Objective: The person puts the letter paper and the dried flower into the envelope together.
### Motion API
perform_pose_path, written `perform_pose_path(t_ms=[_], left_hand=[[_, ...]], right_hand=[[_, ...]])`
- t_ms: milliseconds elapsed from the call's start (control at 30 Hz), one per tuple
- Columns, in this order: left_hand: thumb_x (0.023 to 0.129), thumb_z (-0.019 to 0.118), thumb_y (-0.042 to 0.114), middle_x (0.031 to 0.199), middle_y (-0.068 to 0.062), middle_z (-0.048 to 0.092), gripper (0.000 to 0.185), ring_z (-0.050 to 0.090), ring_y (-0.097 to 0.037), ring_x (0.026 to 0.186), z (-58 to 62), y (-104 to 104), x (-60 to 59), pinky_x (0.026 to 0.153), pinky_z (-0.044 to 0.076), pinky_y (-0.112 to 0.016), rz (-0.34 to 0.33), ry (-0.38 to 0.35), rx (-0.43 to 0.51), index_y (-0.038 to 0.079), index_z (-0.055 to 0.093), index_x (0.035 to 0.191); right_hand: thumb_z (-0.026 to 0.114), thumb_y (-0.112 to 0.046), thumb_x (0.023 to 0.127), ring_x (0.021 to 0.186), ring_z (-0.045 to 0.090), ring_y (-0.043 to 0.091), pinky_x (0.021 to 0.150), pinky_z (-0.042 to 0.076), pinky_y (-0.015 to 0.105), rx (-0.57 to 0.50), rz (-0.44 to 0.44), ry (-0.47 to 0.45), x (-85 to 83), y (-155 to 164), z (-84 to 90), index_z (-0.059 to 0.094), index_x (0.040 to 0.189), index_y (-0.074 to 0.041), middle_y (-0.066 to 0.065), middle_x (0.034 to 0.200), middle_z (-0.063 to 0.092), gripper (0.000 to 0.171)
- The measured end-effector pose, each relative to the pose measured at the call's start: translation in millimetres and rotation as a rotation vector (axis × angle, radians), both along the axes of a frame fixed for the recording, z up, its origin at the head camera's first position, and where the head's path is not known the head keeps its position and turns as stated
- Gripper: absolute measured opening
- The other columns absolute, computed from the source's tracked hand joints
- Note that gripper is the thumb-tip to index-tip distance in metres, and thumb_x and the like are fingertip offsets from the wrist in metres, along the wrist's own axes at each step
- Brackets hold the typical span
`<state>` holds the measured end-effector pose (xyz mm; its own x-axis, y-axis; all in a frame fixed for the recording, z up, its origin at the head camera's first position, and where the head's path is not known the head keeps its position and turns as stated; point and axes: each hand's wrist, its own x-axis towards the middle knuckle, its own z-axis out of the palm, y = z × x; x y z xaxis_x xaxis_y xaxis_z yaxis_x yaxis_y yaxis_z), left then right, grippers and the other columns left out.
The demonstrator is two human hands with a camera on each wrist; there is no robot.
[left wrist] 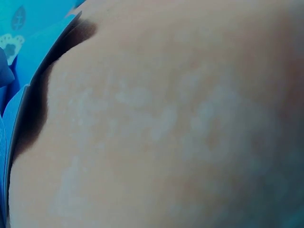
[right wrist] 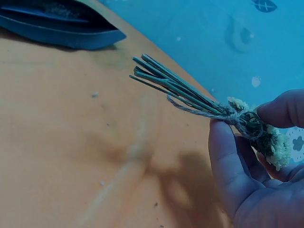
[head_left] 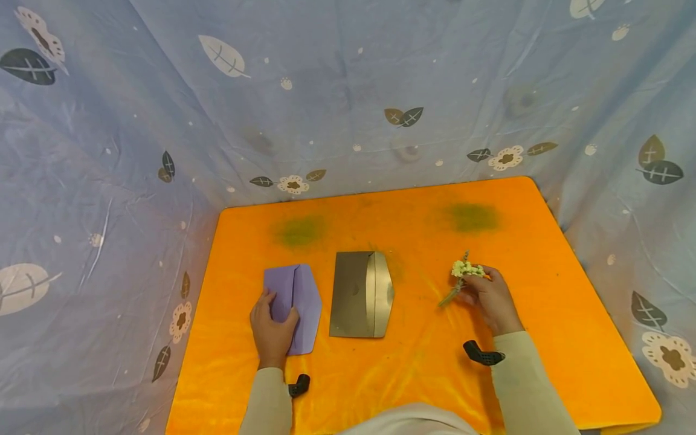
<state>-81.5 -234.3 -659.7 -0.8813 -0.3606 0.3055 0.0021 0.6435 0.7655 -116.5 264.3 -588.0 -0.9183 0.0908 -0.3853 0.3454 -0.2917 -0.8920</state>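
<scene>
Orange cloth (head_left: 413,374) covers the table, with blue leaf-and-flower printed fabric (head_left: 348,90) hung behind and at both sides. Left hand (head_left: 273,329) lies flat on the near-left part of a purple envelope (head_left: 304,296), fingers straight and together, pressing down on the paper, thumb out to the right on it; flap side of the envelope points right. Left wrist view is filled by blurred skin at close range, only a sliver of blue paper at the left edge, so no finger detail there. Just right of the purple one, not touching it, a grey-gold envelope (head_left: 360,294) lies flat near the middle of the cloth, its flap folded over on the right side. Right hand (head_left: 492,299) is well apart to the right, holding a small dried flower bunch (head_left: 463,275): thumb and forefinger pinch it at the twine binding, the other fingers curl underneath. In the right wrist view the bunch (right wrist: 209,104) is lifted off the cloth and casts a shadow; green stems (right wrist: 161,78) fan out left, pale yellow-green heads (right wrist: 278,145) sit against the fingers (right wrist: 228,156). Two black wrist-camera mounts show near the sleeves, one by the left cuff (head_left: 299,385), one by the right (head_left: 483,354).
</scene>
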Motion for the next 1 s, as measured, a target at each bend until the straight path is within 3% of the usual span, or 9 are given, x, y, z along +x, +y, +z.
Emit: perform_pose_path(t_ms=[233,667,1000], left_hand=[[0.084,0.087,0.016,0.163,-0.012,0.052,0.065,0.044,-0.041,0.144,0.0,0.2,0.5,0.117,0.037,-0.062,-0.001,-0.011,0.005,0.002,0.065,0.144],[0.084,0.087,0.018,0.163,-0.011,0.052,0.064,0.044,-0.041,0.144,-1.8,-1.9,-0.2,0.117,0.037,-0.06,0.0,-0.019,0.009,0.003,0.066,0.143],[0.085,0.087,0.017,0.164,-0.012,0.051,0.064,0.043,-0.041,0.145,0.2,-2.5,-0.2,0.118,0.036,-0.061,0.0,-0.034,0.016,0.002,0.065,0.143]], right_hand=[[0.06,-0.014,0.114,0.089,0.067,0.015,0.07,0.058,0.027,-0.067,0.038,0.026,-1.3,-8.2,4.0,0.038,0.144,-0.005,0.009,0.118,0.061,0.039],[0.062,-0.015,0.113,0.096,0.067,0.016,0.082,0.061,0.028,-0.087,0.089,0.036,-11.7,-35.2,13.1,0.039,0.146,-0.002,0.014,0.128,0.055,0.042],[0.065,-0.017,0.112,0.098,0.071,0.015,0.088,0.062,0.033,0.007,0.148,0.002,-18.9,-62.3,13.0,0.041,0.15,0.001,0.012,0.124,0.061,0.048]])
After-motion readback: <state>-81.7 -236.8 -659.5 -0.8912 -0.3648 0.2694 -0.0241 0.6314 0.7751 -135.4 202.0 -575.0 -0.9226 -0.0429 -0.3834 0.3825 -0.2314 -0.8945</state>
